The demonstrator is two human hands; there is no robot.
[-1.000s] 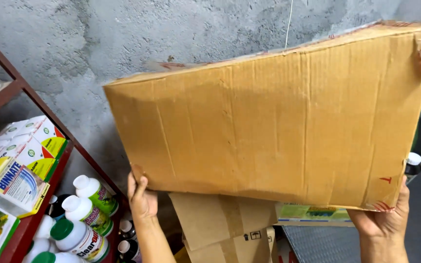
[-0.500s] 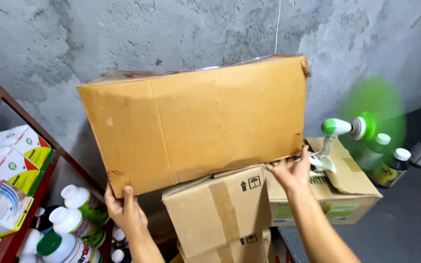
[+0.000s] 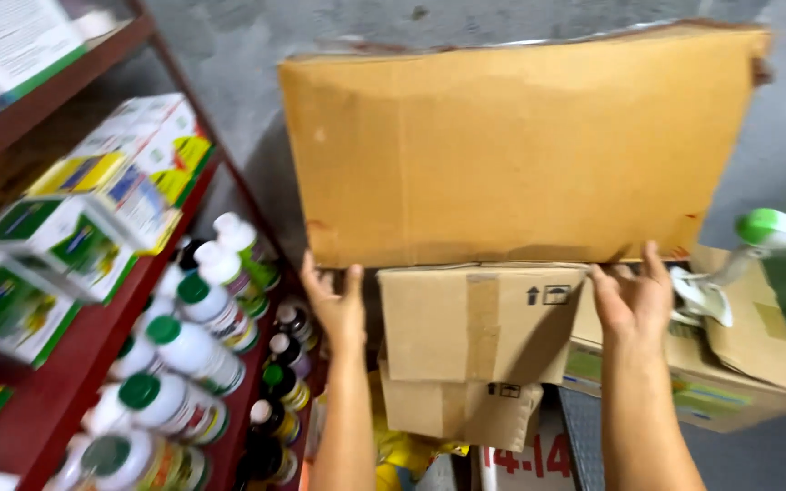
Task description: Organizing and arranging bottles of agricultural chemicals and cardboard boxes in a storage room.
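Note:
A large brown cardboard box (image 3: 520, 145) rests on top of a stack of smaller cardboard boxes (image 3: 475, 318) against a grey concrete wall. My left hand (image 3: 334, 305) is under the big box's lower left corner, fingers spread against its bottom edge. My right hand (image 3: 634, 300) touches the bottom edge near the lower right, fingers also spread. Neither hand is closed around the box.
A dark red shelf rack (image 3: 75, 364) on the left holds white bottles with green caps (image 3: 184, 345) and green-and-white cartons (image 3: 75, 218). A lower open carton (image 3: 739, 364) on the right carries a white and green spray head (image 3: 766, 236). Small dark bottles (image 3: 279, 382) stand by the rack.
The big box has come down from being held in the air onto the stack of smaller boxes. Both hands have slid to its bottom edge, and the view has shifted left and down.

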